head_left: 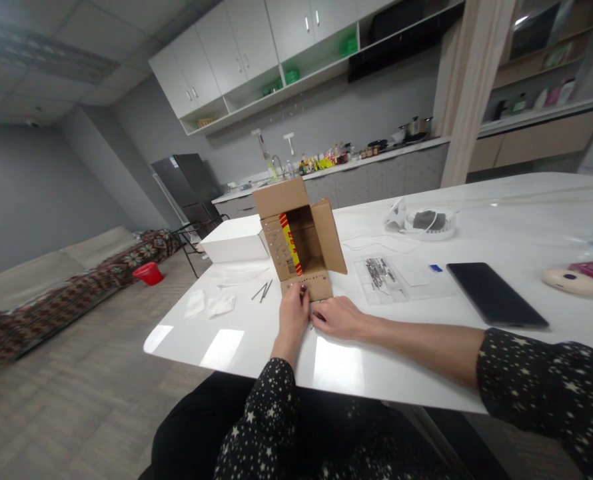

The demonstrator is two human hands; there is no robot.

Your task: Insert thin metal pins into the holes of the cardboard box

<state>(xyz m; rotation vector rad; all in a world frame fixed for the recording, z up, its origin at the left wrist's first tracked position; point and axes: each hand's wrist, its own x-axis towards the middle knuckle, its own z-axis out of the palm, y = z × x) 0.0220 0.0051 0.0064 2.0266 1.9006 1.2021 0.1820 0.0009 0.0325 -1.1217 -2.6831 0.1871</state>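
A cardboard box (304, 240) stands with its flaps open on the white table, its opening towards me. Yellow-and-red tape runs down its left flap, which carries several small shiny dots. More small marks line up along the lower flap (320, 288). At that flap's left part is my left hand (294, 308), fingers closed; a small dark spot shows by the fingertips. Beside it, at the flap's lower edge, my right hand (340, 317) is closed in a pinch. Something thin and dark sticks out below its fingertips, too small to name.
Left of the box lie a few long metal pins (262, 291) and crumpled white tissues (220, 306). Behind stands a white box (234, 240). To the right are a clear case of small metal parts (380, 277), a black phone (495, 293) and a white round device (430, 223).
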